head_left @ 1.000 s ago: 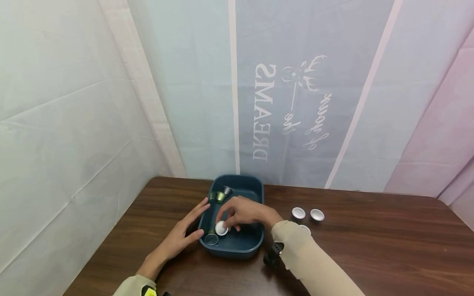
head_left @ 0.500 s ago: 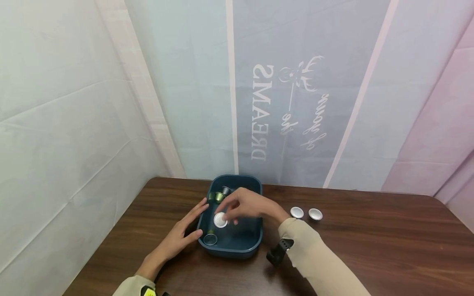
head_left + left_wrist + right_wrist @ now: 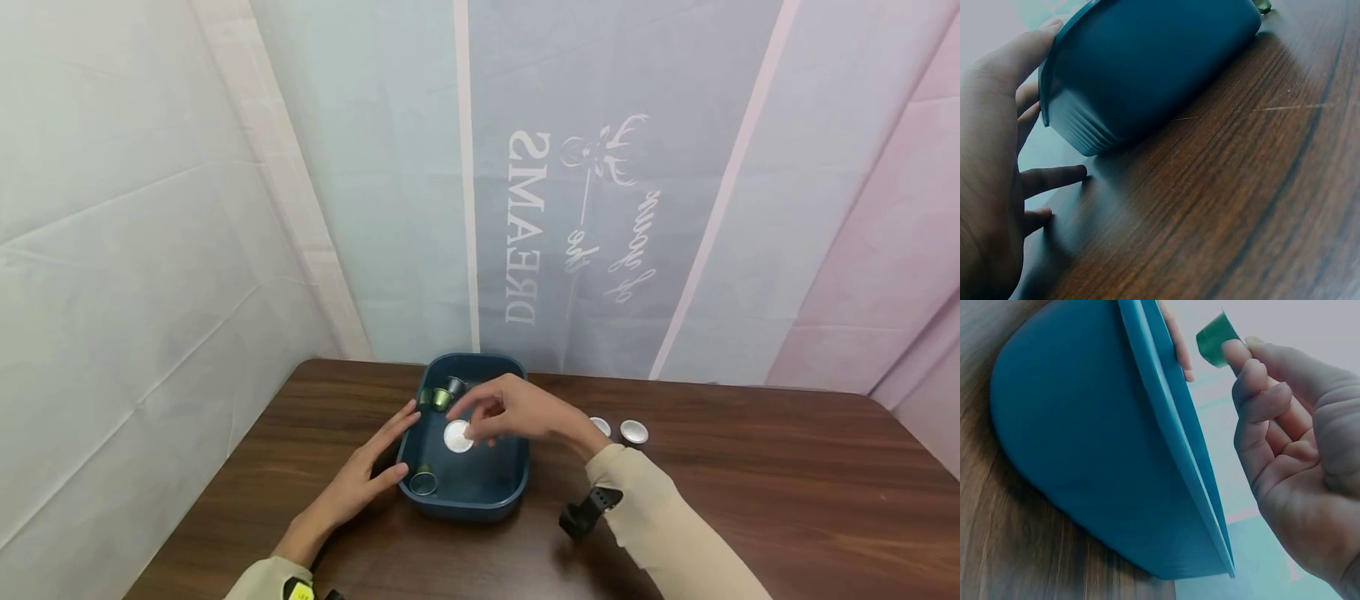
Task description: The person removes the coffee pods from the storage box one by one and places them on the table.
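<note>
My right hand (image 3: 521, 408) pinches a green coffee capsule (image 3: 1213, 342) by its rim, between thumb and fingertips. In the head view, the white lid (image 3: 456, 436) of that capsule faces up over the blue bin (image 3: 468, 510); the right wrist view puts it above the bin's rim. My left hand (image 3: 367, 467) lies along the bin's left side with fingers spread, the thumb touching the rim in the left wrist view. Inside the bin, a light green capsule (image 3: 442, 400) and a dark capsule (image 3: 456, 385) lie at the back left. Another capsule (image 3: 423, 481) rests in the front left corner.
To the right of the bin, two white-lidded capsules stand on the brown wooden table (image 3: 750, 483): one capsule (image 3: 633, 432) in full view, the other capsule (image 3: 600, 425) partly behind the right wrist. A printed curtain (image 3: 390, 208) hangs behind the table.
My right hand has lifted the pinched capsule from low in the bin and shifted slightly right. The forearm now covers more of the capsules on the table. My left hand stays at the rim.
</note>
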{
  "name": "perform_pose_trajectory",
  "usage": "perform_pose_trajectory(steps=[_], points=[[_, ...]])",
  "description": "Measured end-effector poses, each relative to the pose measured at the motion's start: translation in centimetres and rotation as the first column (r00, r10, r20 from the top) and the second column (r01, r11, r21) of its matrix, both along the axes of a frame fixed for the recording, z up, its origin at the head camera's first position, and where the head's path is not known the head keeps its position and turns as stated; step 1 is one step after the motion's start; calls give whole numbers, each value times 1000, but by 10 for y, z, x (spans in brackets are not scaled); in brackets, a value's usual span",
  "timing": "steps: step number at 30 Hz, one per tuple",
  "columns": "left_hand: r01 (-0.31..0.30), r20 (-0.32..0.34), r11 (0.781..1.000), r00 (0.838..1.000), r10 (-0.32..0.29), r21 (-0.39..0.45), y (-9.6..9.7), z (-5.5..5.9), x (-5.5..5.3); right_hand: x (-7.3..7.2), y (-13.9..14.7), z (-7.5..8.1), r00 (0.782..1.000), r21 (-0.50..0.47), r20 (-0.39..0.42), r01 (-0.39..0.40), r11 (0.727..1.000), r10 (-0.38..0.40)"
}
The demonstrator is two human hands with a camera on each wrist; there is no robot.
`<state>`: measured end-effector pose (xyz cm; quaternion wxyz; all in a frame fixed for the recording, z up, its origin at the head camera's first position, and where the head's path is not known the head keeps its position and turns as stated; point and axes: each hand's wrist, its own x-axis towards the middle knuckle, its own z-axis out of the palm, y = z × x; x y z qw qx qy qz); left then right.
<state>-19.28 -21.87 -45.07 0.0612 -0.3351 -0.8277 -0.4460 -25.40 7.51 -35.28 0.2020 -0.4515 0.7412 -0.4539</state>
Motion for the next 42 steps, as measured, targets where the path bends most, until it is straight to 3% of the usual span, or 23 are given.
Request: perform_pose_trajectory(steps=[9, 17, 24, 33, 42], points=[[3, -2, 1000, 1000, -3, 3, 1, 1, 0, 15, 29, 10, 993, -29, 19, 113, 993, -113], [2, -11, 1000, 1000, -2, 1, 1, 3, 2, 27, 62, 19, 963, -58, 103, 256, 965, -250], [5, -5, 1000, 1000, -5, 6, 0, 2, 2, 38, 103, 19, 910, -82, 177, 394, 915, -376], [7, -14, 1000, 1000, -6, 3, 0, 3, 2, 44, 146, 5, 843, -30, 146, 527, 850, -517], [15, -19, 1000, 1000, -15, 6, 0, 5, 1, 58, 185, -17, 748, -15, 195, 649, 761, -634]])
